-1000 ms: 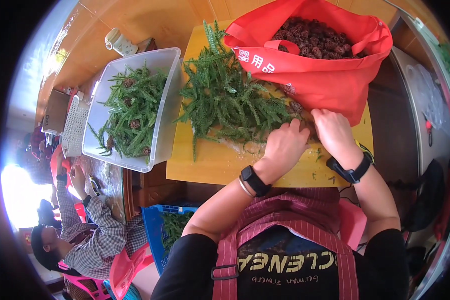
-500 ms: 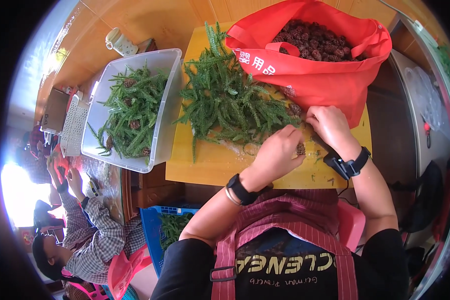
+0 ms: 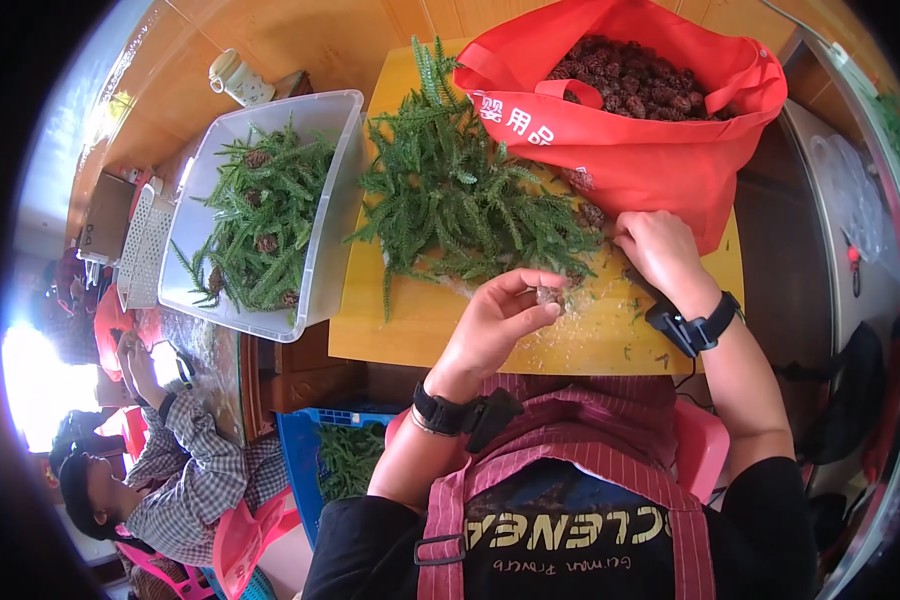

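My left hand (image 3: 500, 325), palm turned up, pinches a small brown pine cone (image 3: 548, 297) between thumb and fingers above the yellow board (image 3: 400, 335). My right hand (image 3: 660, 247) is closed beside the red bag's lower edge; what its fingertips hold, if anything, is hidden. Below that hand lies a dark, narrow object (image 3: 646, 288), partly covered. A loose pine cone (image 3: 591, 215) rests just left of the right fingertips. Left of both hands a heap of green artificial pine sprigs (image 3: 450, 200) spreads over the board.
A red cloth bag (image 3: 660, 165) full of pine cones (image 3: 630, 80) stands at the back right. On the left, a clear plastic bin (image 3: 348, 180) holds sprigs with cones attached. A blue crate (image 3: 300, 450) sits below the board. Another person (image 3: 185, 490) works at far left.
My left hand has rolled palm up and drawn back to the left, bringing the pine cone into plain view. My right hand has hardly moved. The other person's hands have shifted.
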`<action>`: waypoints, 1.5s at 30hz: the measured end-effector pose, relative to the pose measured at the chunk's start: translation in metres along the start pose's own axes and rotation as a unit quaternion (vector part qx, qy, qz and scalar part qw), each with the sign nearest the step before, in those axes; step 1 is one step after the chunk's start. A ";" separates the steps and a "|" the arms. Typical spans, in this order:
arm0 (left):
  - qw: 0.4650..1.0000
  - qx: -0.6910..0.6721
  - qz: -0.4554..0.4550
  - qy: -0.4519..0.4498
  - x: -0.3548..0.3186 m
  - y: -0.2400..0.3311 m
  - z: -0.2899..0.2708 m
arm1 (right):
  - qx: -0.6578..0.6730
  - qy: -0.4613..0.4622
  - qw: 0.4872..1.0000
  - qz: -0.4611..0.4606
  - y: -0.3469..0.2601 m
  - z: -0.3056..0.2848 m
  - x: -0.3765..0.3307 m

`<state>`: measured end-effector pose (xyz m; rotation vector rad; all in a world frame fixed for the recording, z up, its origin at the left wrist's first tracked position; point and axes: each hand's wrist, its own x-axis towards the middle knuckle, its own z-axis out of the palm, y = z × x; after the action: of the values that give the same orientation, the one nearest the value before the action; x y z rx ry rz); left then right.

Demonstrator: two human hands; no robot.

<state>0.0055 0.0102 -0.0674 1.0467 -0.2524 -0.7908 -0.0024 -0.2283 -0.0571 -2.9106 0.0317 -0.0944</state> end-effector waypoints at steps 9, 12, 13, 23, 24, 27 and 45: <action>0.993 -0.118 -0.003 -0.002 -0.001 0.002 0.000 | -0.003 0.007 1.000 -0.003 0.002 0.005 0.004; 0.993 -0.117 0.014 -0.006 -0.001 0.001 0.002 | 0.000 0.007 1.000 0.010 -0.002 0.002 0.003; 0.992 -0.120 0.023 -0.010 -0.001 0.001 0.002 | 0.000 0.007 1.000 0.009 -0.002 0.002 0.004; 0.991 -0.129 0.023 -0.019 -0.001 0.001 0.002 | 0.078 0.018 0.997 -0.004 0.001 0.003 0.007; 0.991 -0.132 0.025 -0.019 0.000 0.000 0.001 | 0.118 0.009 0.993 -0.005 0.002 0.003 0.008; 0.990 -0.137 0.022 -0.020 0.000 0.000 0.002 | 0.180 0.011 0.983 -0.016 0.005 0.003 0.008; 0.989 -0.144 0.023 -0.017 0.000 -0.002 -0.001 | 0.177 0.024 0.984 -0.005 -0.002 -0.006 0.007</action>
<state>0.0045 0.0103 -0.0694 0.7536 -0.1829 -0.7783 0.0042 -0.2276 -0.0502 -2.5523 0.0062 -0.1557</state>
